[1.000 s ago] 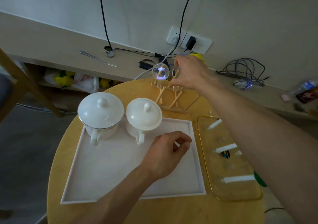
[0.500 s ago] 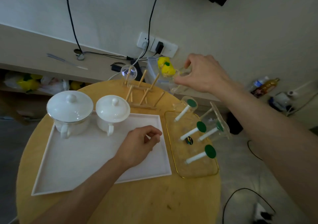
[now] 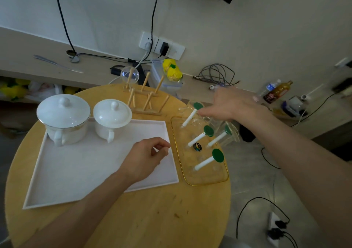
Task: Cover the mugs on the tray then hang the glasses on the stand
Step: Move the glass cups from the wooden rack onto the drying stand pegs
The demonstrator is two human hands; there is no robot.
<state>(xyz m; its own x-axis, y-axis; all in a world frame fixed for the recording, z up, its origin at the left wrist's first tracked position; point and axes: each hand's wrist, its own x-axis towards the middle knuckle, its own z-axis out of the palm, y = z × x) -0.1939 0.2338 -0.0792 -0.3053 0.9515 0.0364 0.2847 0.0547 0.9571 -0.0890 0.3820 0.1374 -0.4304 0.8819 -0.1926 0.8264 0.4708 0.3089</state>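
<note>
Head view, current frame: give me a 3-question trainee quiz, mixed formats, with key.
1. True or false: both mugs on the white tray have lids on.
2. How many glasses hang on the wooden stand? A) none B) one C) three
3. Fill in: the right hand reaches toward the glasses lying in the ____ tray.

Key: 1 true; 2 B, one glass on the far-left peg; 3 clear.

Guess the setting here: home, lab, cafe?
Probably a lived-in room at home or a hotel, not a lab: round wooden table, wall shelf strewn with cables, and drink bottles beside it.
</note>
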